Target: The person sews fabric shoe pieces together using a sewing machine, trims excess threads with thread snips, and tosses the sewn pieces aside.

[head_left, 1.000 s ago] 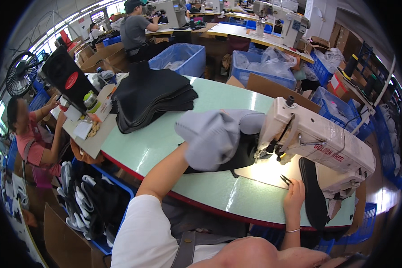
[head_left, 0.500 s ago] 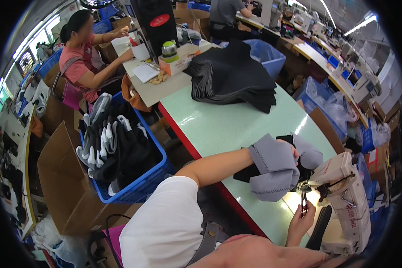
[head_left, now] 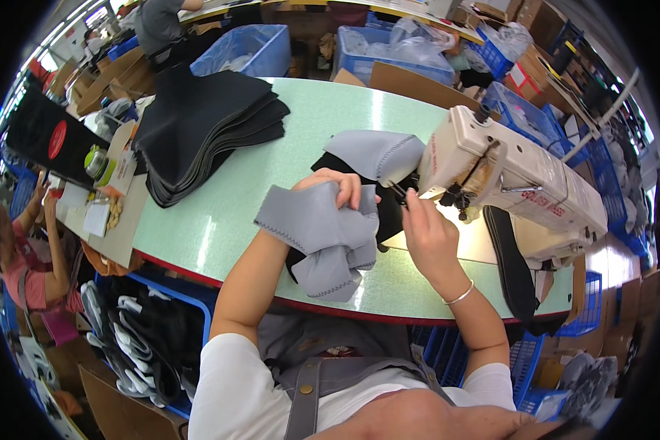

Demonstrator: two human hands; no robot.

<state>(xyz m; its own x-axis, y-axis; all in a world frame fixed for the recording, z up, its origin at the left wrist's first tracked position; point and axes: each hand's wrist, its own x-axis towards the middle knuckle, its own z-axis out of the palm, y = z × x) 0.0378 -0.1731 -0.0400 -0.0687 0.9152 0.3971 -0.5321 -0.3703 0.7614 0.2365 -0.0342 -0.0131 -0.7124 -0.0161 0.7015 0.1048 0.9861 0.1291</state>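
While your left hand (head_left: 337, 189) stays out of it, closed over the bunched grey fabric (head_left: 323, 235) at the table's (head_left: 220, 220) near edge, your right hand (head_left: 427, 233) works at the sewing machine (head_left: 513, 176), fingers pinched on a small dark tool (snips, I'd guess) beside the needle. I judge this the thread-trimming step on 1 sewn piece. Next calls for a clean cut close to the seam, keeping fabric clear. A stack of dark pieces (head_left: 205, 128) waits well apart.
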